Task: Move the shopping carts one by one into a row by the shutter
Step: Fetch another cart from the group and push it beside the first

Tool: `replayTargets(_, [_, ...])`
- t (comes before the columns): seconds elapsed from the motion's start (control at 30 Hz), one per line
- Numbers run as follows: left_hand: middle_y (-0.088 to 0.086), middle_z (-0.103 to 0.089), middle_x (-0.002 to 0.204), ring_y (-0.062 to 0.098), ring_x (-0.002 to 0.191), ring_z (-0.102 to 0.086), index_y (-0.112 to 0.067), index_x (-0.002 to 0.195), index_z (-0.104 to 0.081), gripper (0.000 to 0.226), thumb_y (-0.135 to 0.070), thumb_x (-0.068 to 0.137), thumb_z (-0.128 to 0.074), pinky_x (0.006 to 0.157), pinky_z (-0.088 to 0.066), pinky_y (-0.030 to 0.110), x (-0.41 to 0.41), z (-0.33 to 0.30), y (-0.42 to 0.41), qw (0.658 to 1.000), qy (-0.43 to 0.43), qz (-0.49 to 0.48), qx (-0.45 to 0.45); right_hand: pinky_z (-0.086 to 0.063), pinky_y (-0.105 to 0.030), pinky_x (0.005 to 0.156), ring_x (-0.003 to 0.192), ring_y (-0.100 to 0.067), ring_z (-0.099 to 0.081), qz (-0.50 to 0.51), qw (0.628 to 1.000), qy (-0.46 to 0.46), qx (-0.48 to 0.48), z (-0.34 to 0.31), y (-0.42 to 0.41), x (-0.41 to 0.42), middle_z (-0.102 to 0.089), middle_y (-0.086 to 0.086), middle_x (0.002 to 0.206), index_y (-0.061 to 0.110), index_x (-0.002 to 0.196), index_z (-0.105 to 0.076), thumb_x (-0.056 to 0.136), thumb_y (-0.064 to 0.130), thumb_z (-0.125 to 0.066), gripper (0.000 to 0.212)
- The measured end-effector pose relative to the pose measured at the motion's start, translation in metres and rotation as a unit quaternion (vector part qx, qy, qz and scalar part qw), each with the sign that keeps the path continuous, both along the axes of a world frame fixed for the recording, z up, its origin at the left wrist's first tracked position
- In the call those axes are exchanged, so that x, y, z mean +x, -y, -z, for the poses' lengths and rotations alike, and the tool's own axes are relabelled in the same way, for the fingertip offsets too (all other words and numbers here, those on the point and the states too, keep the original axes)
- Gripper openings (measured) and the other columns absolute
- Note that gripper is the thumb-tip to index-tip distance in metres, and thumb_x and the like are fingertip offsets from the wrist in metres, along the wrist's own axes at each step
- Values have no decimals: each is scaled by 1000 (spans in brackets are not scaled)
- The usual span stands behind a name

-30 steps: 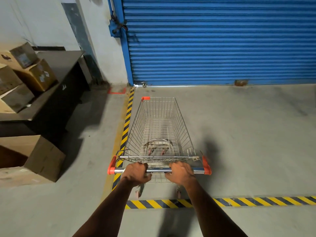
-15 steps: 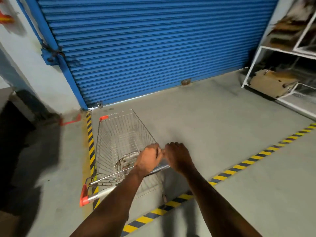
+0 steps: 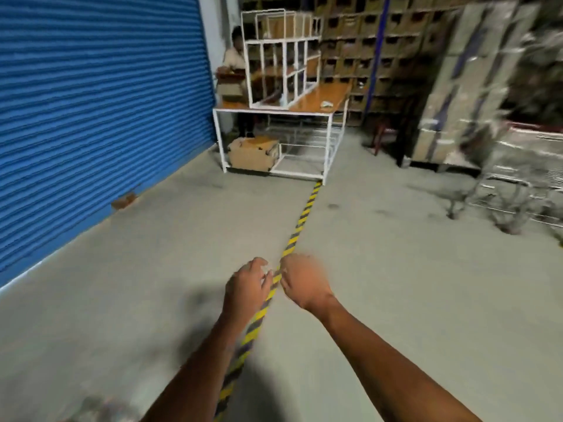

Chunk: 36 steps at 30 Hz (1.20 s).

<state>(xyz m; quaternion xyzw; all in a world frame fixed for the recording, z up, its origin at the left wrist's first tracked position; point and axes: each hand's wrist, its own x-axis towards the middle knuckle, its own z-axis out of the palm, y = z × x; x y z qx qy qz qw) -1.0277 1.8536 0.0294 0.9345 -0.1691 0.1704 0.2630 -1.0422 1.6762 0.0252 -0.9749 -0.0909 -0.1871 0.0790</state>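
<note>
Shopping carts, far right: bare wire frames and legs standing on the concrete floor, badly motion-blurred and cut off by the frame edge, so their number cannot be told and no basket contents can be made out. They stand well apart from the blue ribbed roller shutter, which fills the left side.

Left hand and right hand: both raised side by side over the floor, fingers loosely curled and grasping nothing — each is released. The right hand is smeared by motion.

A yellow-and-black striped line runs along the floor from under the forearms to the foot of a white tubular-frame table with an orange-brown top. A white open grid rack stands on that top; its cells appear mostly open. A crumpled cardboard box lies under the table, contents hidden.

A person behind the rack is partly screened by it. Stacked cartons fill the back wall — detail lost to blur.
</note>
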Motion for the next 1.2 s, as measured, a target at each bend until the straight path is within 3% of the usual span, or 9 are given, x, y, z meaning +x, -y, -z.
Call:
replayTargets(0.23, [-10,-65,87,14,85,-66,-27,106,-59,17,-38,94,-62,73,-53,35,77,-9,238,986,4,164,15,-43,-40,87,91,-25,-63,179,984,4,1,-8,257,23,-68,0,97,20,105,-63,87,31,-54,23])
replayTargets(0.57, [-7,-64,91,17,87,-64,-24,105,-58,16,-39,98,-55,74,-53,33,215,-19,541,948,0,316,36,-44,-41,88,90,-26,-63,359,933,-3,14,-2,528,97,-67,1,94,21,104,-64,84,25,-62,20])
replayTargets(0.97, [-5,-66,95,16,89,-66,-23,103,-57,19,-40,97,-54,76,-55,36,366,-50,837,899,89,421,84,-43,-41,85,88,-25,-63,477,879,10,-1,-25,767,216,-69,0,94,20,102,-64,88,26,-58,16])
replayTargets(1.2, [1,-67,90,22,85,-67,-19,97,-58,23,-41,97,-51,74,-55,36,435,-32,1014,899,114,414,89,-43,-42,85,87,-28,-62,491,871,31,-9,-12,943,281,-66,-2,92,20,101,-62,87,28,-53,18])
